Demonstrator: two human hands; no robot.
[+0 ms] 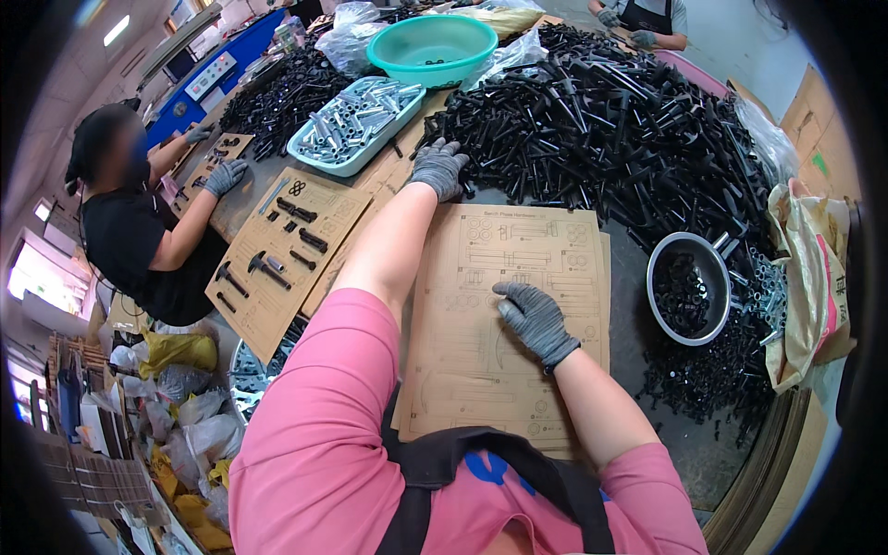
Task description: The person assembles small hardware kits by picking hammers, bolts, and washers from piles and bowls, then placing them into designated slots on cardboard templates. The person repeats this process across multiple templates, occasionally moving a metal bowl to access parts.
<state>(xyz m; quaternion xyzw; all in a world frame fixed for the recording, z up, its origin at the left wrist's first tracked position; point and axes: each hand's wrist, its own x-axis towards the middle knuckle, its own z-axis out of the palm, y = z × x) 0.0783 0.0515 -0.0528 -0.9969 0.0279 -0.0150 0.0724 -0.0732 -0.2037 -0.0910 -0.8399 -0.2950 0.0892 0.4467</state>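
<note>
My left hand [439,169], in a grey knit glove, reaches forward to the near left edge of a big heap of black bolts and hammer-like metal parts [592,120]. Its fingers are apart on the fringe of the heap, and I see nothing held. My right hand [536,322], gloved alike, is over the middle of a brown cardboard sheet [453,342] printed with outlines of hardware. The fingers of that hand point left, thumb a little apart, with no part visible between them. A second sheet edge shows underneath.
Left of me lies a cardboard board with black parts [277,268]. Beyond are a tray of silver sleeves [298,148] and a green basin [379,51]. A steel bowl [653,301] holds small black pieces at right. A co-worker [139,208] works at left; another person [661,18] is behind the heap.
</note>
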